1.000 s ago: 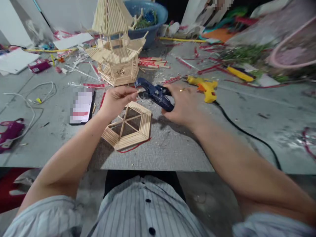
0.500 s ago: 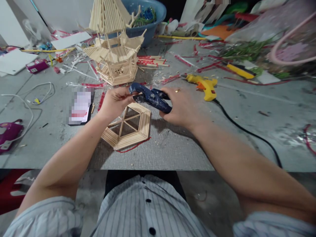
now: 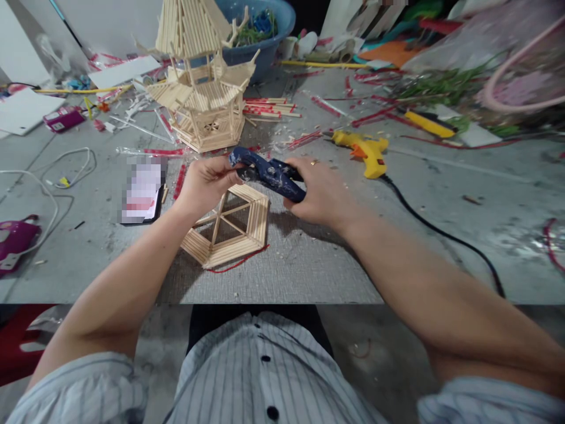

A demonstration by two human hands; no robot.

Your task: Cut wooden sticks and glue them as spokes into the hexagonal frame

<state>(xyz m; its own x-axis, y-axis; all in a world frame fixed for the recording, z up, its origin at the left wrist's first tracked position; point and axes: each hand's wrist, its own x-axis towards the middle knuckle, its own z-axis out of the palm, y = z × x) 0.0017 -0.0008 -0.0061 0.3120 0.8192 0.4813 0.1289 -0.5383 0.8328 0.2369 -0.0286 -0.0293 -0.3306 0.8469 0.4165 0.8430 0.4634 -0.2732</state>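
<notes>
My right hand (image 3: 320, 191) is wrapped round the handles of a dark blue hand cutter (image 3: 273, 176), held above the table. At the cutter's curved head, my left hand (image 3: 207, 182) is closed in a pinch; what lies between its fingertips is too hidden to make out. Below both hands a hexagonal frame of wooden sticks (image 3: 236, 241) with crossing spokes lies flat, partly covered by my left hand. A red string (image 3: 241, 261) runs along its near edge. Behind the hands stands a pagoda model (image 3: 207, 94) built of the same sticks.
A yellow glue gun (image 3: 368, 152) with a black cord lies to the right, near a yellow utility knife (image 3: 428, 125). On the left are a phone (image 3: 142, 191) and a purple device (image 3: 17, 241). Red-tipped sticks (image 3: 273, 108), wrappers and a blue basin (image 3: 265, 50) are at the back.
Almost nothing differs. Both hands and the cutter keep their places over the frame; the whole view has shifted very slightly.
</notes>
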